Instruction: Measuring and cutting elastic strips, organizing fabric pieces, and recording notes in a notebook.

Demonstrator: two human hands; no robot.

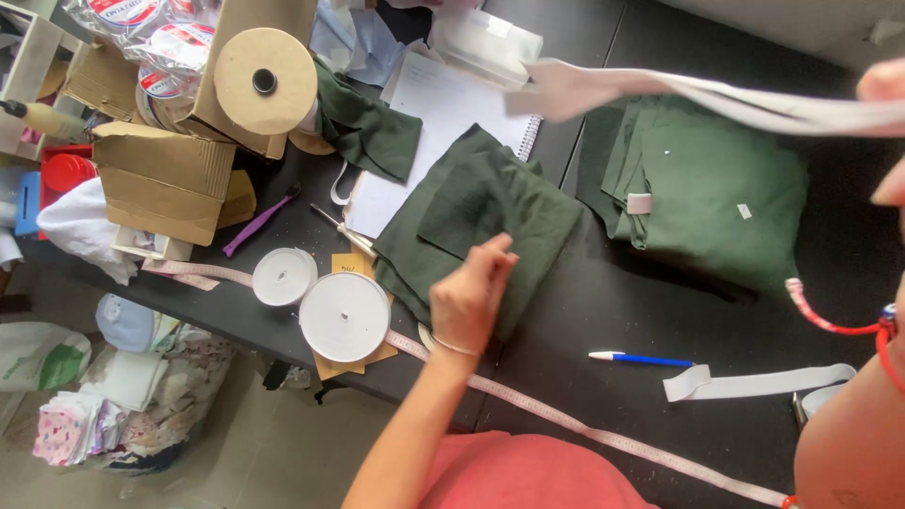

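My left hand (471,292) rests with its fingers pressed on a folded dark green cloth piece (490,212) in the middle of the black table (622,302). At the right edge of the view my right hand (891,123) holds up one end of a white elastic strip (698,94), which stretches leftward in the air, blurred. Under that strip a second stack of green fabric (716,188) lies flat, with small white tags on it.
Two white tape rolls (325,302) sit left of my hand, beside a measuring tape (566,419) along the table edge. A blue pen (641,358), a loose white strip (754,382), a spiral notebook (443,113), cardboard boxes (165,179) and a large paper-coloured roll (264,80) surround the cloth.
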